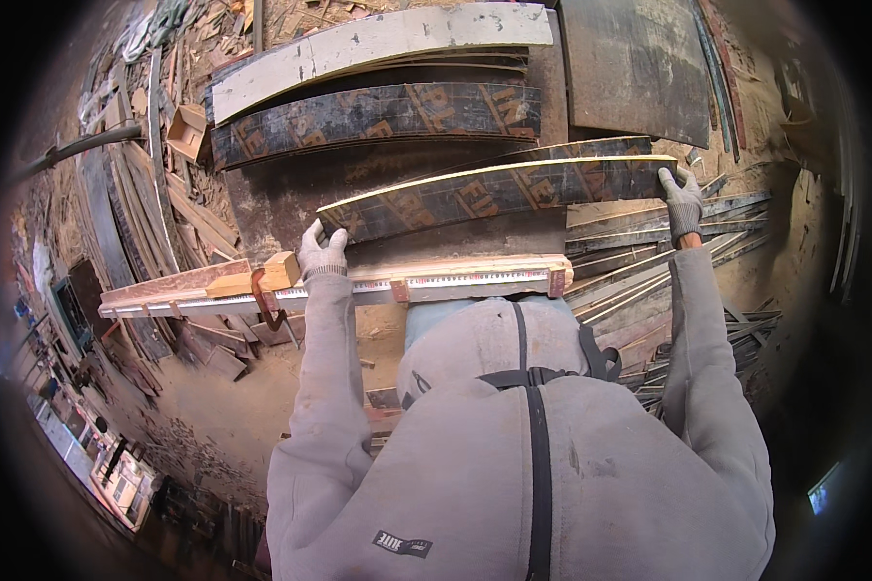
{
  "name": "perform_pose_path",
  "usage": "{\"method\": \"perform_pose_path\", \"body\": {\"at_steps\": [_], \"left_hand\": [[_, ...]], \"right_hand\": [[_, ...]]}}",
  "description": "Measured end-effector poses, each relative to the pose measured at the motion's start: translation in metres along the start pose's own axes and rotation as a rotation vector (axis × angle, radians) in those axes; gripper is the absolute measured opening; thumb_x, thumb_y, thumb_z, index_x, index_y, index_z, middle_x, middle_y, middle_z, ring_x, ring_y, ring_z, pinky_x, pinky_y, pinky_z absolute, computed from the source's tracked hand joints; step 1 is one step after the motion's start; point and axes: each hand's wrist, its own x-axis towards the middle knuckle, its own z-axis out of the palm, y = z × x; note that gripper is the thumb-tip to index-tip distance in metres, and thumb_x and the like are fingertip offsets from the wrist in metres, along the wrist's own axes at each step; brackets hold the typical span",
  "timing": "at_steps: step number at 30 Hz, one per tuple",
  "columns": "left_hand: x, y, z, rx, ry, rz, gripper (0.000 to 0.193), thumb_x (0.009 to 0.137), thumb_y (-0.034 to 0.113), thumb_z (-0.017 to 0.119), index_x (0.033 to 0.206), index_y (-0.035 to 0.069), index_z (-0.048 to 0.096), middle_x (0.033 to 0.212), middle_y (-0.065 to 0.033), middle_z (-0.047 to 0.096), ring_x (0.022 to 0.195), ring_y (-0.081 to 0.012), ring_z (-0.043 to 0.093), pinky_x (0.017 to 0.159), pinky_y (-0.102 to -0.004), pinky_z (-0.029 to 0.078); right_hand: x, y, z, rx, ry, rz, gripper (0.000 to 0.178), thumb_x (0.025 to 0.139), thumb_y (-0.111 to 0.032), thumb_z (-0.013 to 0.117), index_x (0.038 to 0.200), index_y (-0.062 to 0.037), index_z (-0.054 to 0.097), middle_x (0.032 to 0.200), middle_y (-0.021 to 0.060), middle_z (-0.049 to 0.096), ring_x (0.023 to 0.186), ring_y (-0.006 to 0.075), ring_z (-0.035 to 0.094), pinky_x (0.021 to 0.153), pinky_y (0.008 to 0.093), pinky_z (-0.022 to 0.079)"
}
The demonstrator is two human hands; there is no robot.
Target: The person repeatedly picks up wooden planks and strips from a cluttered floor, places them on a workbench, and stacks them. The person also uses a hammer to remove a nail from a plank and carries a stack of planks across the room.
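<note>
Between my two gloved hands is a long black-faced plywood strip (499,194) with a pale cut edge and brown printing. My left hand (323,250) grips its left end, thumb and fingers around the corner. At the other end, my right hand (683,201) pinches the strip's right corner. Just behind it, part of another dark strip (591,150) shows. Nearer my body lies a wooden rail with a measuring tape (455,281) along it. A rusty clamp (266,300) fastens a wood block (281,271) to that rail, below my left hand.
Stacked dark printed strips (378,121) and a pale, scuffed strip (388,50) lie at the far side of the brown work surface (281,203). A large sheet (635,68) sits at the far right. Scrap lengths (639,252) are heaped on the right, and loose boards (116,213) on the left.
</note>
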Motion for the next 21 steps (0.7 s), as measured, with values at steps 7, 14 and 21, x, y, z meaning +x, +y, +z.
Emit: {"method": "perform_pose_path", "body": {"at_steps": [7, 14, 21], "left_hand": [[0.049, -0.011, 0.013, 0.284, 0.069, -0.104, 0.070, 0.096, 0.035, 0.084, 0.154, 0.006, 0.058, 0.141, -0.0223, 0.068, 0.131, -0.0323, 0.064, 0.114, -0.0412, 0.049], [0.066, -0.039, -0.052, 0.200, -0.257, -0.320, 0.035, 0.099, 0.025, 0.078, 0.128, 0.005, 0.077, 0.119, -0.0104, 0.079, 0.111, -0.0173, 0.071, 0.097, -0.0335, 0.056], [0.006, 0.058, -0.021, 1.181, -0.349, 0.227, 0.049, 0.110, 0.046, 0.056, 0.143, 0.011, 0.068, 0.152, -0.0177, 0.062, 0.145, -0.0348, 0.053, 0.122, -0.0447, 0.041]], "right_hand": [[0.043, -0.040, 0.046, 0.047, -0.265, 0.196, 0.069, 0.099, -0.042, 0.082, 0.153, -0.0054, 0.058, 0.140, 0.0098, 0.070, 0.112, 0.0198, 0.071, 0.083, 0.0326, 0.061], [-0.021, 0.017, 0.023, 0.313, -0.402, 0.343, 0.044, 0.102, -0.030, 0.081, 0.141, -0.0133, 0.068, 0.120, 0.0020, 0.075, 0.097, 0.0148, 0.073, 0.075, 0.0320, 0.064], [-0.097, 0.065, 0.011, 0.077, -0.355, 0.124, 0.062, 0.098, -0.037, 0.085, 0.148, -0.0085, 0.062, 0.133, 0.0111, 0.068, 0.120, 0.0211, 0.064, 0.106, 0.0332, 0.051]]}}
